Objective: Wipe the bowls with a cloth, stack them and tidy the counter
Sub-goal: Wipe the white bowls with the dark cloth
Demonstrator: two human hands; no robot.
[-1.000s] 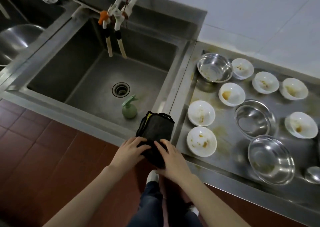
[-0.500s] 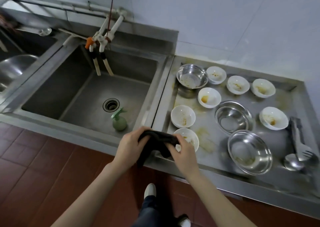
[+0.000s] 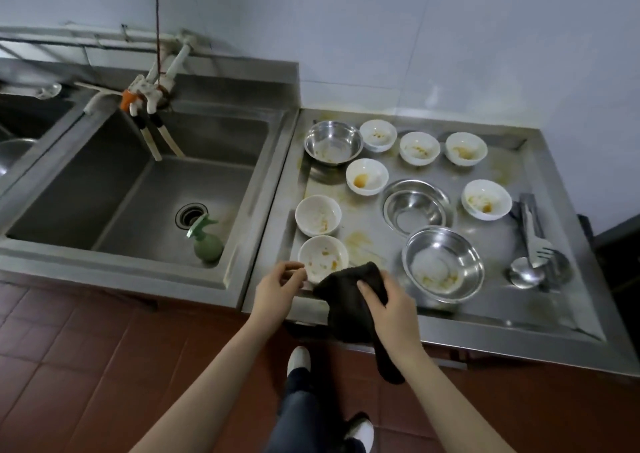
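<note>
1. Black cloth (image 3: 349, 293) is bunched in my right hand (image 3: 389, 305), fingers curled over it, at the worktop's 6 o'clock edge; its tail hangs down past the front lip.
2. My left hand (image 3: 277, 288) sits at 9 o'clock of the cloth, fingers loosely curled, fingertips touching the rim of the nearest small white ceramic bowl (image 3: 322, 258), which is smeared with orange food.
3. My two hands are apart, the bowl's near rim between them.
4. On the stainless steel worktop (image 3: 502, 300) stand six more soiled white bowls and three round steel bowls; the nearest steel bowl (image 3: 443, 265) is at 3 o'clock of the cloth.
5. A metal ladle and tongs (image 3: 531, 245) lie at the worktop's 3 o'clock side.
6. A green spray bottle (image 3: 207, 243) lies in the steel sink (image 3: 104, 189), by the drain.
</note>
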